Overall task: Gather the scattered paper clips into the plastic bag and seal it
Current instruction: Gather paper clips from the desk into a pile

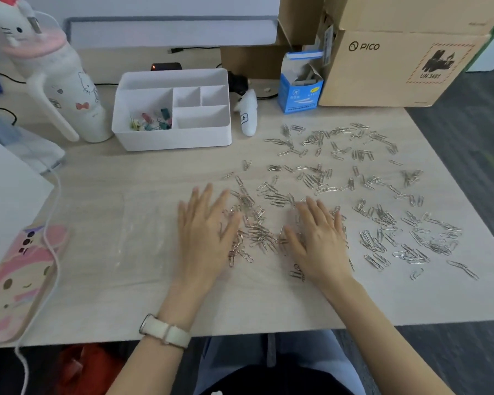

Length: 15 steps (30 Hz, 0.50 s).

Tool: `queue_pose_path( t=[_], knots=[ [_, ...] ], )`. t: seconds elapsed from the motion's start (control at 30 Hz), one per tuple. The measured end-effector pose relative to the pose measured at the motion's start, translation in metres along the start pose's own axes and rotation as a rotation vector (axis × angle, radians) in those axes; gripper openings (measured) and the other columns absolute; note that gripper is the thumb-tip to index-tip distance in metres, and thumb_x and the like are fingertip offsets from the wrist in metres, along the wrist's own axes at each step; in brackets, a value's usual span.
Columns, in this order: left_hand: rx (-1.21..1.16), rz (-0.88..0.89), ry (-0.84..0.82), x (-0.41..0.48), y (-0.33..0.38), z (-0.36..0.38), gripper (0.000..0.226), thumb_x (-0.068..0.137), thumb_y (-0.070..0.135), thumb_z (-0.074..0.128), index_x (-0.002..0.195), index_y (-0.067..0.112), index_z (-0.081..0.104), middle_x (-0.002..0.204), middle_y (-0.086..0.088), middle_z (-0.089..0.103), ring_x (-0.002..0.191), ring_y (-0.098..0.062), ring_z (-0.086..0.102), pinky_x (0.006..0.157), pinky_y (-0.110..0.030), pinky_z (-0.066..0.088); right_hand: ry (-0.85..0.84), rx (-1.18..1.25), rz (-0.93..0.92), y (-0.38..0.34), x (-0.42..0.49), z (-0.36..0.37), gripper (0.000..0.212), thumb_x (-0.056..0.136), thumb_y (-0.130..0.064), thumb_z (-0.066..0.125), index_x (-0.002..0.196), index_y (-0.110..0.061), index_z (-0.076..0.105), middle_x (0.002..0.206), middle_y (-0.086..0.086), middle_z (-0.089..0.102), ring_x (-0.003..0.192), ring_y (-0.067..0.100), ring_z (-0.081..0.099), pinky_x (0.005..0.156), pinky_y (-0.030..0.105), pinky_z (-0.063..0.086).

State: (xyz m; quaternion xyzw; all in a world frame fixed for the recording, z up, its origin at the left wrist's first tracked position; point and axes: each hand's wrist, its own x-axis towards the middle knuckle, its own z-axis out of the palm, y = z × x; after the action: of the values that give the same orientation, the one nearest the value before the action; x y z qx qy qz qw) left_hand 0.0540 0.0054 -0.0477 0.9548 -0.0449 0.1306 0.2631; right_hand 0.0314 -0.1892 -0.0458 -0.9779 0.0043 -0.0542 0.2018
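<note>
Both hands lie flat on the counter near its front edge, the left hand (208, 235) and right hand (318, 240) with fingers spread apart and gripping nothing, a heap of paper clips (254, 229) between them. Many more lie scattered toward the right edge. The plastic bag (143, 232) lies flat just left of the left hand. Sweeping too fast could push clips off the front or right edge, and the clear bag's mouth is hard to see.

"PICO" is printed beside a round logo on the cardboard box (394, 67) at far right, and "UN 3481" is printed under a hazard mark on the same box.
</note>
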Motion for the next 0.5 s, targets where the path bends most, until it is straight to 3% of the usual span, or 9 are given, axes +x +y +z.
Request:
queue_pose_path(
  t=[0.07, 0.17, 0.33, 0.5],
  knots=[
    [0.104, -0.218, 0.129, 0.009, -0.02, -0.01, 0.051, 0.088, 0.04, 0.047, 0.133, 0.015, 0.047, 0.146, -0.012, 0.037, 0.14, -0.032, 0.021, 0.113, -0.049, 0.01, -0.008, 0.04, -0.029, -0.005, 0.009, 0.001, 0.058, 0.091, -0.04, 0.035, 0.141, -0.011, 0.038, 0.15, 0.011, 0.033, 0.143, 0.027, 0.02, 0.116, 0.041, 0.0],
    [0.224, -0.447, 0.135, 0.019, -0.041, -0.019, 0.048, 0.083, 0.027, 0.06, 0.126, 0.006, 0.052, 0.138, -0.018, 0.045, 0.129, -0.038, 0.033, 0.102, -0.051, 0.026, -0.026, 0.094, -0.078, -0.012, 0.021, 0.004, 0.05, 0.094, -0.03, 0.047, 0.139, -0.009, 0.041, 0.148, 0.011, 0.037, 0.143, 0.026, 0.02, 0.115, 0.038, -0.001],
    [0.205, -0.41, 0.212, 0.025, -0.05, -0.019, 0.016, 0.082, 0.015, 0.061, 0.093, 0.005, 0.067, 0.102, -0.017, 0.064, 0.096, -0.039, 0.049, 0.078, -0.044, 0.04, -0.031, 0.154, -0.114, -0.021, 0.033, 0.006, 0.043, 0.093, -0.027, 0.049, 0.132, -0.007, 0.049, 0.141, 0.009, 0.046, 0.14, 0.026, 0.027, 0.115, 0.037, 0.004],
    [0.1, -0.304, 0.209, 0.024, -0.051, -0.021, 0.007, 0.084, 0.007, 0.057, 0.081, 0.006, 0.063, 0.09, -0.013, 0.064, 0.088, -0.034, 0.052, 0.069, -0.041, 0.039, 0.014, 0.226, -0.13, -0.032, 0.04, 0.007, 0.037, 0.092, -0.026, 0.052, 0.122, -0.005, 0.058, 0.129, 0.01, 0.057, 0.133, 0.027, 0.04, 0.113, 0.04, 0.023]
  ],
)
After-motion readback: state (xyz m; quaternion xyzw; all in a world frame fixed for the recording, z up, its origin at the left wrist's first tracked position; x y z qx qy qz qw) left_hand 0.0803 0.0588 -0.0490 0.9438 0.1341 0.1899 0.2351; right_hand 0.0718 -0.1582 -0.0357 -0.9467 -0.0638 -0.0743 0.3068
